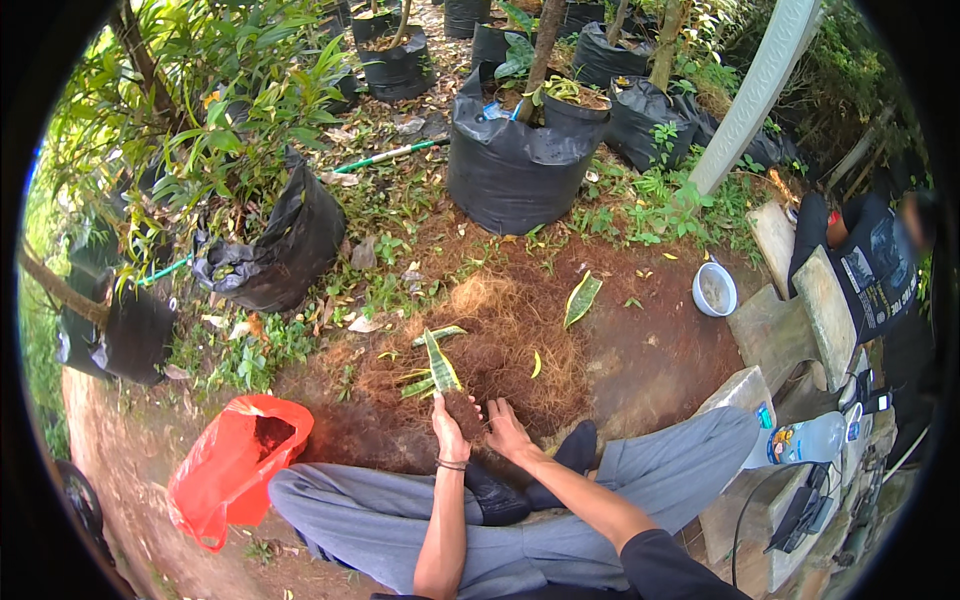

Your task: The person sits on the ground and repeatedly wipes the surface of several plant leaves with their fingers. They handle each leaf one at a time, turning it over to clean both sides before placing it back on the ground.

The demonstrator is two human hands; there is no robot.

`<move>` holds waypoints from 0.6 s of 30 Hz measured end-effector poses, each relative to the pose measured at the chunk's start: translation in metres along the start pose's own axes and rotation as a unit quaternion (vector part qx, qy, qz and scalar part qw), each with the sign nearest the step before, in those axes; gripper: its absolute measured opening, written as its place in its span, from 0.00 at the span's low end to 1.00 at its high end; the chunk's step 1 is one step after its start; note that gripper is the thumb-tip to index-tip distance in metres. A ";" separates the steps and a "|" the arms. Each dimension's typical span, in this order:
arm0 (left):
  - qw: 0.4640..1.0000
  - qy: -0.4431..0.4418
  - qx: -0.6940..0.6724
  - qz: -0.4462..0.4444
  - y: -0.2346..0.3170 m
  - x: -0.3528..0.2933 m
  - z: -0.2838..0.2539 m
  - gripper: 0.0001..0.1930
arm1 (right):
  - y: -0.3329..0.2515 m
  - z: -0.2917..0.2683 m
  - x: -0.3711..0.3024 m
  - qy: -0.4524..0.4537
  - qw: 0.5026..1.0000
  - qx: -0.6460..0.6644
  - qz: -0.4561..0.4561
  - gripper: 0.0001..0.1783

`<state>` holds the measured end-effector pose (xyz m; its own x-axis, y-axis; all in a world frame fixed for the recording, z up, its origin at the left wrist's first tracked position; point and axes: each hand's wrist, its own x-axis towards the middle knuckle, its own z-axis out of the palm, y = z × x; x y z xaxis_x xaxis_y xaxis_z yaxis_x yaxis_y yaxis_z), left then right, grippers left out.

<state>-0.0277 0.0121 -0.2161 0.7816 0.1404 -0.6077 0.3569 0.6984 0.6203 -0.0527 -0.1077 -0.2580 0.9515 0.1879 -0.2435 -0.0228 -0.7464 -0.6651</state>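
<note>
My left hand (449, 436) is closed around the base of a small snake plant (440, 365), whose yellow-edged green leaf points up and away from me. Dark soil (463, 412) clings about its base, between my two hands. Close by on the right, my right hand (507, 431) reaches down with its fingers spread at the edge of a brown heap of soil and fibre (510, 360). Just behind the held plant lie more striped leaves (447, 333). Farther right, a loose snake plant leaf (582, 299) rests on the ground.
An orange-red plastic bag (240, 470) with dark soil inside sits at my left. Black grow bags (520, 175) stand ahead. On the right are a pale bowl (714, 290), concrete blocks (770, 325), a large clear bottle (808, 440) and a seated person (870, 265).
</note>
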 end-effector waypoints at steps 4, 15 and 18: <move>1.000 -0.007 -0.001 0.006 0.000 0.002 -0.002 0.26 | 0.001 0.010 -0.006 0.047 0.998 -0.016 -0.039 0.27; 1.000 0.009 0.009 0.003 0.000 0.002 -0.001 0.27 | 0.032 0.002 0.001 0.006 0.996 -0.002 -0.087 0.12; 1.000 0.008 0.012 0.011 0.000 0.002 -0.001 0.27 | 0.034 -0.011 0.000 0.033 0.997 0.057 -0.045 0.14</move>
<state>-0.0265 0.0130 -0.2170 0.7812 0.1657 -0.6019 0.3525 0.6787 0.6443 -0.0505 -0.1400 -0.2732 0.9694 0.2049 -0.1354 0.0316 -0.6506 -0.7588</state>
